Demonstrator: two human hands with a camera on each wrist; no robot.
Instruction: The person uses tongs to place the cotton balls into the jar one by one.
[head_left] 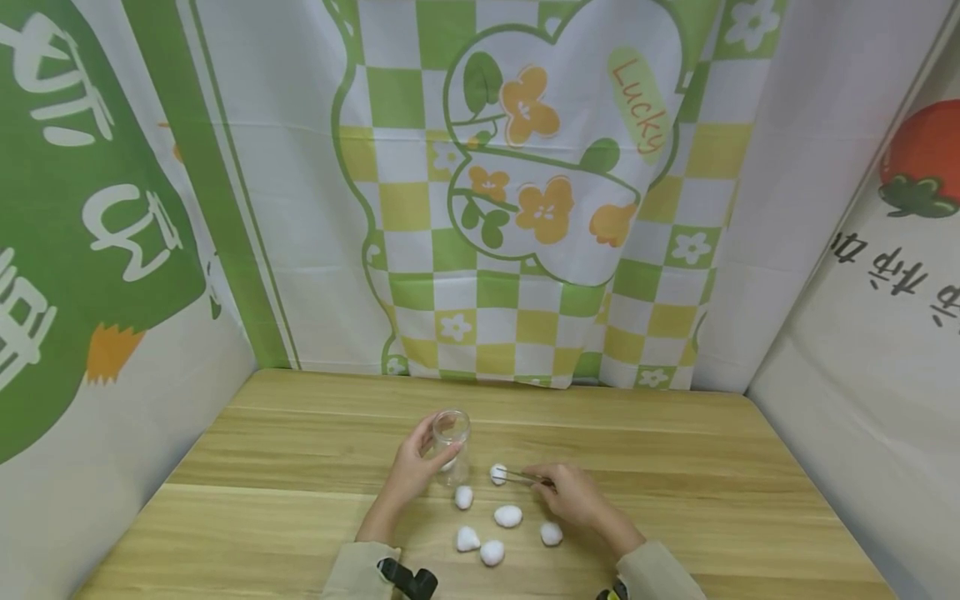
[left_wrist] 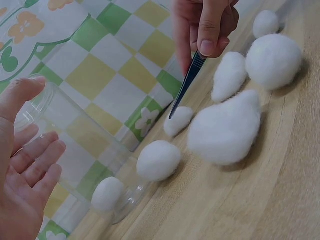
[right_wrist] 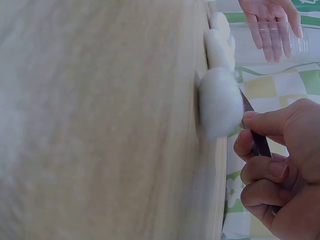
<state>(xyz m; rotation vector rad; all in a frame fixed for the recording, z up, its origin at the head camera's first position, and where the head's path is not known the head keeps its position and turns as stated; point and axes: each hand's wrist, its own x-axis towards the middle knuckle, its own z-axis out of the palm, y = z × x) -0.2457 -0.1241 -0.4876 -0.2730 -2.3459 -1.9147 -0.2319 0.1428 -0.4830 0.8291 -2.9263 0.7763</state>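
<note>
My left hand [head_left: 412, 467] holds a clear jar [head_left: 452, 450] upright on the wooden table, thumb near the rim and fingers around the far side. A white cotton ball [left_wrist: 107, 194] shows low inside the jar. To the right of it, my right hand [head_left: 572, 493] pinches a pair of dark tweezers [left_wrist: 187, 82] between thumb and fingers. The tweezer tips are right at another cotton ball [head_left: 498, 474], and they overlap it in the left wrist view. In the right wrist view the tips are hidden behind a nearer cotton ball [right_wrist: 220, 102].
Several more cotton balls lie in front of the jar, among them an oval one [head_left: 507, 517], a pointed one [head_left: 468, 539] and one by the right wrist [head_left: 551, 534]. A printed curtain [head_left: 525, 333] hangs along the back edge of the table [head_left: 300, 450].
</note>
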